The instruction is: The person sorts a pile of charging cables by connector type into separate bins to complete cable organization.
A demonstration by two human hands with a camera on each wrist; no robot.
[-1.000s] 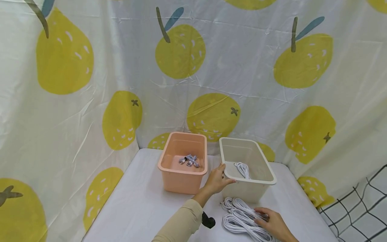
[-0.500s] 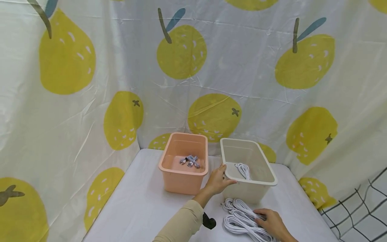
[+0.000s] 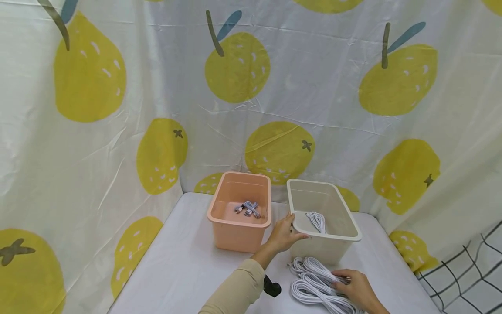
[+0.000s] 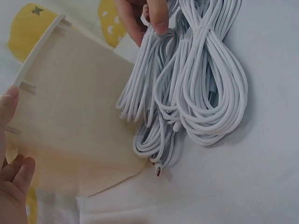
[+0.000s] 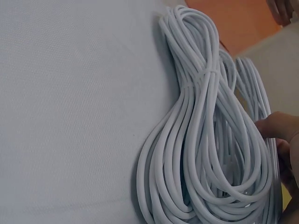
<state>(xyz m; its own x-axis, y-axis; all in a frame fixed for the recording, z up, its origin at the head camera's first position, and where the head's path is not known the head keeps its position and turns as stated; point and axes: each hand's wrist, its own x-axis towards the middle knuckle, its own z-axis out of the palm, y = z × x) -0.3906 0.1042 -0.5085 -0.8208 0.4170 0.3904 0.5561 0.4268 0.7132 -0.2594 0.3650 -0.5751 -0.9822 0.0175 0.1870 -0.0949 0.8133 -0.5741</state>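
Observation:
My left hand (image 3: 283, 235) grips the near left corner of a cream plastic bin (image 3: 321, 252), its thumb along the front rim. One coiled white cable (image 3: 317, 222) lies inside that bin. In front of it, several white cable bundles (image 4: 212, 93) lie in a pile on the white surface, tied at their middles. At the right side of the pile, my right hand (image 3: 357, 288) pinches one coiled cable (image 4: 145, 79) between thumb and fingers. The right wrist view shows a large bundle (image 5: 201, 140) beside that hand, its fingertips partly hidden.
A peach bin (image 3: 237, 237) stands left of the cream one, with small bundled cables (image 3: 248, 208) inside. A black heart-shaped mark (image 3: 272, 287) is on the white surface (image 3: 176, 266) by the left forearm. A fruit-print curtain (image 3: 298, 87) hangs behind; dark grid lines (image 3: 466, 270) show at right.

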